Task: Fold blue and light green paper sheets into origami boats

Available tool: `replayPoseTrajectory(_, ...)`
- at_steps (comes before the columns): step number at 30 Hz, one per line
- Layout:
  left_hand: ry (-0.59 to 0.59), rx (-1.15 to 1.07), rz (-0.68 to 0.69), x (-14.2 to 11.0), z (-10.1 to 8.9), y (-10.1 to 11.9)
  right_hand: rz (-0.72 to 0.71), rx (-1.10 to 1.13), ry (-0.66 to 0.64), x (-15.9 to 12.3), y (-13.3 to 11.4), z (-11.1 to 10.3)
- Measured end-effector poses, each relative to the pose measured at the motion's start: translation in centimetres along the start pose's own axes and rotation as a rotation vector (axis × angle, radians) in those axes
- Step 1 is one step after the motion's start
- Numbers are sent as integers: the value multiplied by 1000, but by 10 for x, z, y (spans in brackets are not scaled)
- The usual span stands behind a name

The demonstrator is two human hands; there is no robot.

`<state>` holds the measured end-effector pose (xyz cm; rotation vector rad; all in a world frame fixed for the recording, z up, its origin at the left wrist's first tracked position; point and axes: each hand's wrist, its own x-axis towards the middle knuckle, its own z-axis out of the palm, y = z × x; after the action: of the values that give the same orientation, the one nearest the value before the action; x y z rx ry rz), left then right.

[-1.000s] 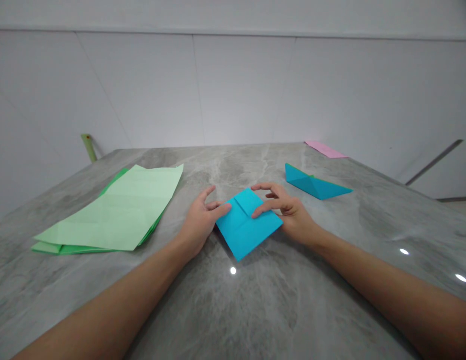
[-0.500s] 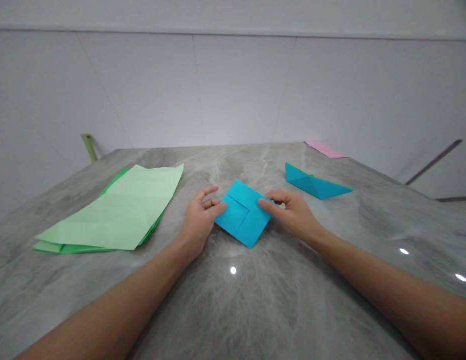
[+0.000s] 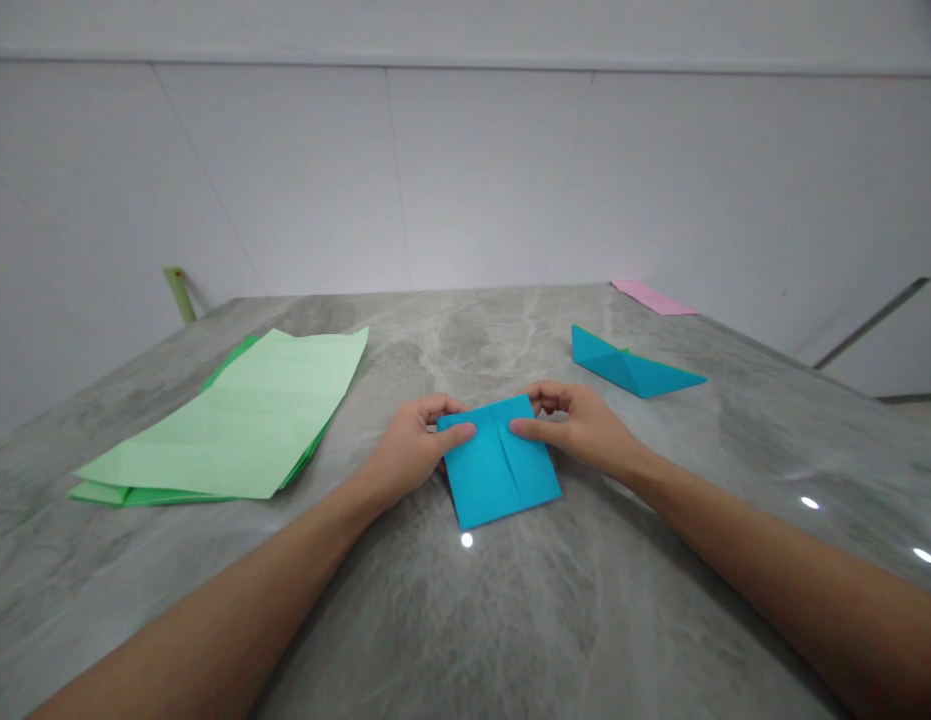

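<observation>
Across the grey marbled tabletop [image 3: 450, 340], your left hand [image 3: 416, 443] and right hand [image 3: 577, 425] pinch the folded blue paper [image 3: 499, 470] at frame centre.

Tabletop: a grey, glossy marbled surface [image 3: 585, 620] is stretching beneath and around the left hand [image 3: 414, 446] and the right hand [image 3: 583, 428], pale veins running through it.
Green paper stack [image 3: 232, 425]: is lying to the left of the left hand, well apart from it; a pale green sheet is covering most of the darker green beneath.
Blue folded paper [image 3: 636, 370]: is resting beyond and to the right of the right hand, its ends pointing out like a boat's.
Pink paper [image 3: 654, 297]: is lying farther beyond the right hand, at the tabletop's far right edge.
</observation>
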<state>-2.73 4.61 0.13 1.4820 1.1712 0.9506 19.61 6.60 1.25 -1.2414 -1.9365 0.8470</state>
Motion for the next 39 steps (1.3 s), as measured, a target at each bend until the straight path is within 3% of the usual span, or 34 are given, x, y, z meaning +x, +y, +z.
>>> replayPoseTrajectory(4, 40, 54, 42, 2, 1, -4, 3, 9, -109, 1, 3, 1)
replayPoseTrajectory(10, 63, 481, 286, 2, -2, -5, -129, -204, 59, 0, 7, 1)
replayPoseTrajectory(13, 34, 651, 329, 3, -5, -4, -186, -259, -91, 0, 6, 3)
replayPoseTrajectory(15, -29, 667, 336, 3, -6, -3, -222, -294, -189, -1, 5, 4)
replayPoseTrajectory(18, -85, 631, 338, 3, -6, -3, -285, -332, -201, 0, 4, 4)
replayPoseTrajectory(24, 33, 585, 300, 4, -4, -3, -365, -327, -82, 0, 8, 1)
replayPoseTrajectory(30, 118, 751, 310, 6, -7, -4, -525, -371, -196, -3, 11, 5)
replayPoseTrajectory(34, 238, 809, 268, 3, -6, -4, -506, -449, -166, -5, 8, 9)
replayPoseTrajectory(39, 75, 907, 309, -5, -1, -3, -441, -557, -138, -7, 8, 15)
